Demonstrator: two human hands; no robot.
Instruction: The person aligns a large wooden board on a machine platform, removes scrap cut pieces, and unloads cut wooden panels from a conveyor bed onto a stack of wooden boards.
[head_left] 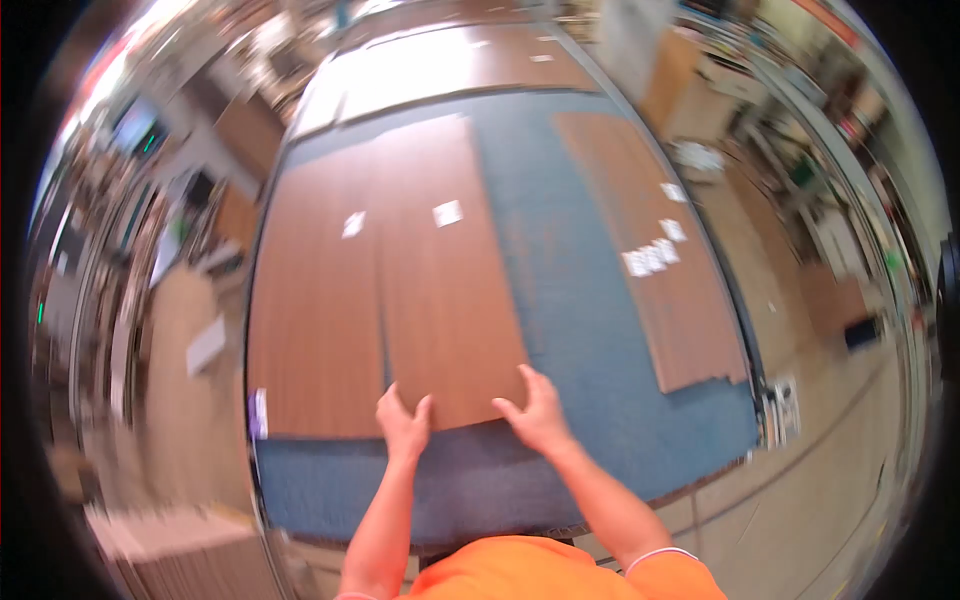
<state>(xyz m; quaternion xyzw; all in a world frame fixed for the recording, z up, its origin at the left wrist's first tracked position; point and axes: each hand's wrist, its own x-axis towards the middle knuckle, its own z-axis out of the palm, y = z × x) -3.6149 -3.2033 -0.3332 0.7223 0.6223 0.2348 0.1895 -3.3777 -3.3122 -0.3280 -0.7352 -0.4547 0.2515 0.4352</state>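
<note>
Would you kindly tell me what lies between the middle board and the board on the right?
In the head view, only bare blue tabletop lies between the middle board and the right board.

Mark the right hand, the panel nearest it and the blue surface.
Right hand (541, 416), head view: its back.
Nearest panel (446, 295), head view: middle of its face.
Blue surface (630, 412), head view: bare part, near right.

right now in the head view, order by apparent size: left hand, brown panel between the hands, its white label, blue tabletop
1. Blue tabletop
2. Brown panel
3. Left hand
4. White label
</note>
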